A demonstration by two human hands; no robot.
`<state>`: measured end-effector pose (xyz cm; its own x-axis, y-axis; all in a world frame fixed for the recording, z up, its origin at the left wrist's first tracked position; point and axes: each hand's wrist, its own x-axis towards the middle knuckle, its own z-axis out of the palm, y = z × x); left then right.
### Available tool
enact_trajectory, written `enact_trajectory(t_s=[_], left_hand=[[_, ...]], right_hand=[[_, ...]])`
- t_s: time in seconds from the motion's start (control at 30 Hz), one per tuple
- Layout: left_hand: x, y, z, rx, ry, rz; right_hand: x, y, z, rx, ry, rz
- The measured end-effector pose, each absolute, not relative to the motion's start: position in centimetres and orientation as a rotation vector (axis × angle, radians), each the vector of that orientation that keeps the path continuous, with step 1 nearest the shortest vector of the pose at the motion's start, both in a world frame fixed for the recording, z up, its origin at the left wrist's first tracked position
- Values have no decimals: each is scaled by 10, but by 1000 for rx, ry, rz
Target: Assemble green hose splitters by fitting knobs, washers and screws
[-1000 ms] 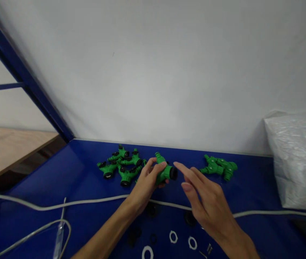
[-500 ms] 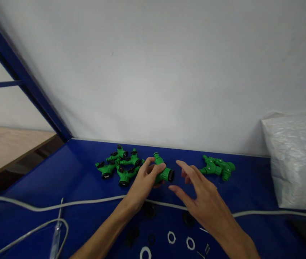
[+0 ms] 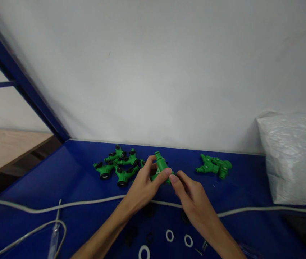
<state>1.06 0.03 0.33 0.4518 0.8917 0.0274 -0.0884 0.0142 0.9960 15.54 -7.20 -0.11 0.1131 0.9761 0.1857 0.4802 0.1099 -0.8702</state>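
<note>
Left hand point(image 3: 142, 187) is gripping a green connector point(image 3: 160, 168) just above the white cable point(image 3: 88, 202). Right hand point(image 3: 192, 196) is pinching its near end with thumb and fingertips. Pile of connectors point(image 3: 116, 167) is lying just left of it; white rings point(image 3: 169, 235) are sitting below the cable.

Held fitting point(image 3: 160, 167): green plastic, smooth, slightly glossy (black end). Bench top point(image 3: 74, 169): blue, smooth, satin sheen. Bag point(image 3: 293, 158): crinkled translucent plastic. Washers point(image 3: 170, 235): white, apparently plastic. Side board point(image 3: 4, 147): matt wood.
</note>
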Motion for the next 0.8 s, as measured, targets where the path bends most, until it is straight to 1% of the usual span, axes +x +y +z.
enact_trajectory(t_s=[0.07, 0.13, 0.2, 0.33, 0.4, 0.43, 0.47, 0.5, 0.6, 0.63, 0.7, 0.8], left_hand=[[10, 0, 5, 1335, 775, 895], [9, 0, 7, 1333, 750, 901], [8, -1, 8, 1363, 725, 920], [7, -2, 9, 1477, 686, 968], [7, -2, 8, 1497, 680, 980], [8, -2, 7, 1492, 689, 978], [8, -2, 7, 1476, 704, 974], [9, -2, 6, 1451, 719, 971], [11, -1, 5, 1370, 748, 954], [11, -1, 5, 1350, 748, 948], [10, 0, 6, 1326, 738, 936], [8, -1, 8, 1322, 722, 923]], right_hand=[[156, -73, 1, -1480, -1527, 643], [155, -74, 2, -1456, -1477, 682], [152, -74, 4, -1409, -1316, 880], [146, -73, 6, -1116, -883, 1495], [145, -72, 8, -1017, -780, 1690], [145, -72, 8, -1038, -789, 1699], [146, -73, 8, -1110, -846, 1624], [146, -73, 7, -1209, -947, 1469], [148, -76, 5, -1437, -1313, 872], [148, -77, 5, -1457, -1393, 760], [149, -78, 4, -1468, -1443, 752], [148, -78, 2, -1414, -1322, 936]])
